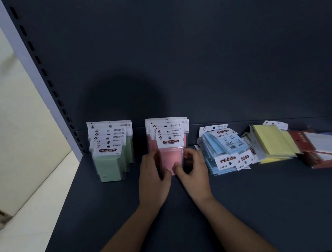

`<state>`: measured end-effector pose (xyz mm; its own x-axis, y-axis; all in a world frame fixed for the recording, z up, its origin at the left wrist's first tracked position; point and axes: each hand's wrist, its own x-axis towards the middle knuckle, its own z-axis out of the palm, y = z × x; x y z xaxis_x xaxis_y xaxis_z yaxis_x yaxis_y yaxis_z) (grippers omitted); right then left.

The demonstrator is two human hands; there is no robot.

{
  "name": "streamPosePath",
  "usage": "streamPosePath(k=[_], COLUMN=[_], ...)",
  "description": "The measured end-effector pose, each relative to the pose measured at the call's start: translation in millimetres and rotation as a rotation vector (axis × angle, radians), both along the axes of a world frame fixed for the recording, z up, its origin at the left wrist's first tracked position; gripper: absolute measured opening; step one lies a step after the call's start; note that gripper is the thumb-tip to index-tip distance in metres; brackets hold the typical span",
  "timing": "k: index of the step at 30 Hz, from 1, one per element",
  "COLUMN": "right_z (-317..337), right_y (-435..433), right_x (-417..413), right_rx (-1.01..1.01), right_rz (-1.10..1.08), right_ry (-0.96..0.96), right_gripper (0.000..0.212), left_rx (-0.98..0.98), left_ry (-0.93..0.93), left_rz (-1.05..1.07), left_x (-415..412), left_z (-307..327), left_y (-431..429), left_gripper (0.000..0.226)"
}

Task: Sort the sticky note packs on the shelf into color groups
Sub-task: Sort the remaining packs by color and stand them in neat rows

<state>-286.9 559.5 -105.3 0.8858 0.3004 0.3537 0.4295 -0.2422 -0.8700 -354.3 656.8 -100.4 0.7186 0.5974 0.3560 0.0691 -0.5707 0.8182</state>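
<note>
left hand [153,172] grips pink pack [171,157] | right hand [193,169] grips same | forearms converging

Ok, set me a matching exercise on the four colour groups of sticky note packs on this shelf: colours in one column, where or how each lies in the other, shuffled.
Column 1
1. green packs
2. pink packs
3. blue packs
4. yellow packs

Column 2
A. held between the left hand and right hand
B. farthest left, a neat overlapping row
C. beside the red-brown packs
D. loose heap, some labels upside down

Pairs: 1-B, 2-A, 3-D, 4-C
</note>
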Motion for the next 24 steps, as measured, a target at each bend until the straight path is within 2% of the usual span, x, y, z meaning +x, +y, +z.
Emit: streamPosePath(k=[5,13,17,21,24], right_z=[4.4,14.5,20.2,41.7,57.7], right_y=[-0.7,-7.8,-26.8,-56.1,-84.5], right_x=[-5.2,-18.7,-24.9,-9.2,15.0], right_rx=[-0.025,-0.079,-0.114,-0.112,-0.146], right_rz=[-0.043,-0.091,-0.037,-0.004,-0.021], right_ry=[-0.031,-0.157,-0.276,-0.343,-0.434], right_gripper=[0.038,0.035,0.032,0.026,0.02], left_rx=[0.02,0.17,0.345,0.494,0.382], left_ry=[0.003,-0.064,-0.137,-0.203,-0.189], left_rz=[0.024,0.052,0.034,-0.078,-0.188], left_x=[-1.1,-2.2,-7.0,-5.6,14.4], left_z=[0.5,6.3,7.0,11.2,25.4], left_y=[-0.3,-2.1,-8.7,-20.9,-47.8], left_gripper=[0.048,0.039,0.035,0.025,0.024])
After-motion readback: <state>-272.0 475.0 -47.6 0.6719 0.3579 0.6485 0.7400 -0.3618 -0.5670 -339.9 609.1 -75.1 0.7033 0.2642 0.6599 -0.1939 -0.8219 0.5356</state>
